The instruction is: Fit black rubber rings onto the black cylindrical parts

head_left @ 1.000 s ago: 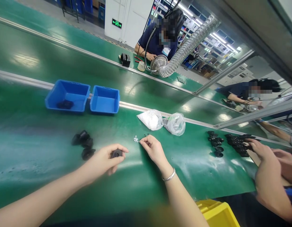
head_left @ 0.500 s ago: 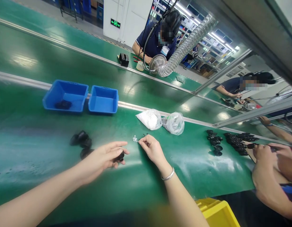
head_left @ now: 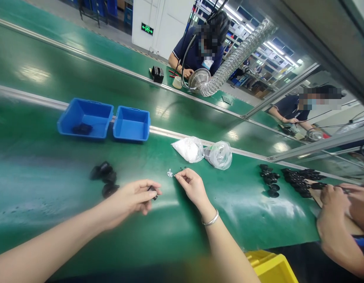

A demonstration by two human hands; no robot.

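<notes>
The black part (head_left: 152, 189) has turned, pinched in the left hand (head_left: 130, 201), the right hand (head_left: 194, 187) pressing fingertips together beside white pieces (head_left: 169, 173)

A small, round-edged black part (head_left: 153, 191), partly hidden in the left grip (head_left: 134, 199), sits left and nearside of the scattered tiny white pieces (head_left: 169, 173); tiny dark bits (head_left: 181, 168) lie just right of those pieces.

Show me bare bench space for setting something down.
Free: the green bench top between the silver bangle and right-side black parts; also left of the black cluster, below the larger blue bin. Crowded: around the right hand, by white pieces and plastic bags.
</notes>
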